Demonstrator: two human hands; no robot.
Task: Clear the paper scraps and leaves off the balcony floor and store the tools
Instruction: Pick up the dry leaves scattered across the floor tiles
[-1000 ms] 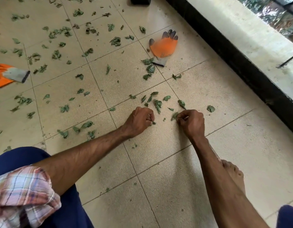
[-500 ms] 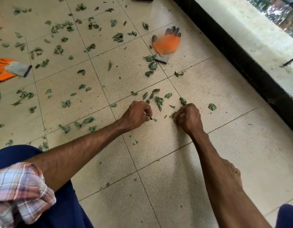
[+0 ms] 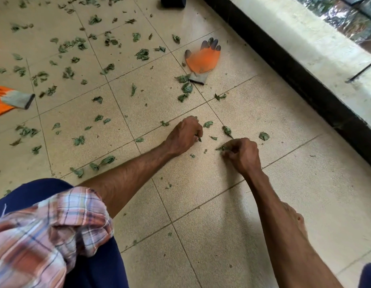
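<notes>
At the left edge lies an orange glove [image 3: 5, 99]; leaves [image 3: 76, 42] are scattered over the floor tiles [image 3: 305, 183], thickest in the upper left; in the centre the left hand [image 3: 185, 135] is curled round some leaves; a second glove [image 3: 203, 59] lies above it; the right hand [image 3: 241, 153] pinches a leaf [image 3: 221, 148]. The step seems to be picking by hand; next, the loose leaves just beside both hands need gathering.

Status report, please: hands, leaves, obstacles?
Left hand grips leaf scraps. Right hand pinches a leaf. Scattered leaves cover floor; orange glove lies among them.
</notes>
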